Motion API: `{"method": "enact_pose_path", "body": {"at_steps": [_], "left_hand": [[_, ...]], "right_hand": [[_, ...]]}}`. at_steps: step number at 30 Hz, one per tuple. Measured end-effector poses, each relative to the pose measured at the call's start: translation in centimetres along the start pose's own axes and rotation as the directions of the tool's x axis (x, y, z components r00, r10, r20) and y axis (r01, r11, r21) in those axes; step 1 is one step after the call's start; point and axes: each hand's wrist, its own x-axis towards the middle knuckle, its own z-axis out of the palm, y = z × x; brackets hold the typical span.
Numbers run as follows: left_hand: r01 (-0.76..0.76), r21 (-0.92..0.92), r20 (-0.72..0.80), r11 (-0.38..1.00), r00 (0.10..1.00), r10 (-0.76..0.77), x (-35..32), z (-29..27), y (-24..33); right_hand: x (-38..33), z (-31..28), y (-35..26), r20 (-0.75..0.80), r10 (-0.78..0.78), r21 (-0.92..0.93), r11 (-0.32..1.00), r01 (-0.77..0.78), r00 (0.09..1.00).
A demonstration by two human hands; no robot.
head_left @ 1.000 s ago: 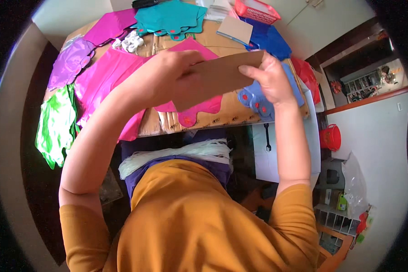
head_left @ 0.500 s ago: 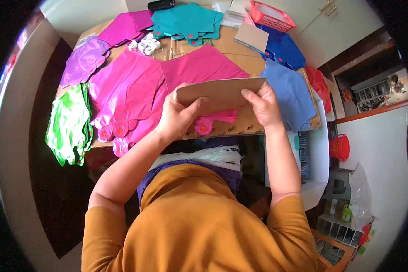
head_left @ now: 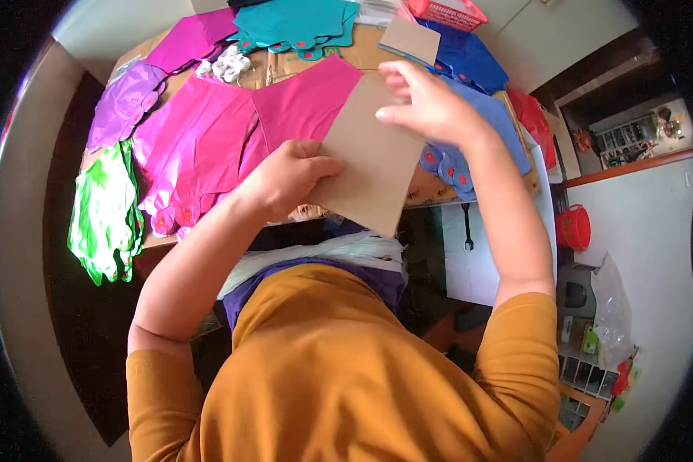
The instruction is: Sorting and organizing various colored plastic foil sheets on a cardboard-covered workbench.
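A flat tan cardboard sheet (head_left: 377,158) is held up at a tilt over the table's near edge. My left hand (head_left: 289,177) pinches its left side, thumb on the near face. My right hand (head_left: 431,108) is off the sheet's grip, beside its upper right edge, with thumb and fingers apart and slightly blurred. Behind the sheet lies a pink plastic piece (head_left: 296,104), partly covered by it. Another shiny pink piece (head_left: 200,146) with scalloped, red-dotted ends spreads out to the left.
Around the cardboard-topped table lie teal pieces (head_left: 292,27), purple pieces (head_left: 123,104), green pieces (head_left: 104,208) and light blue pieces (head_left: 489,127). White small rolls (head_left: 227,65) sit near the back. A red basket (head_left: 446,14) stands at the back right, a red bucket (head_left: 574,227) farther right.
The cardboard sheet has turned from nearly edge-on to showing its broad face. My right hand has let go of it and moved up and left; my left hand still holds it.
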Motion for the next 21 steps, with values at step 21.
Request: {"method": "enact_pose_path", "body": {"at_steps": [21], "left_hand": [[-0.212, 0.920, 0.079, 0.331, 0.925, 0.371, -1.8, -0.9, 1.8]], "right_hand": [[-11.1, 8.2, 0.8, -0.250, -0.500, -0.420, 0.828, 0.372, 0.829]]}}
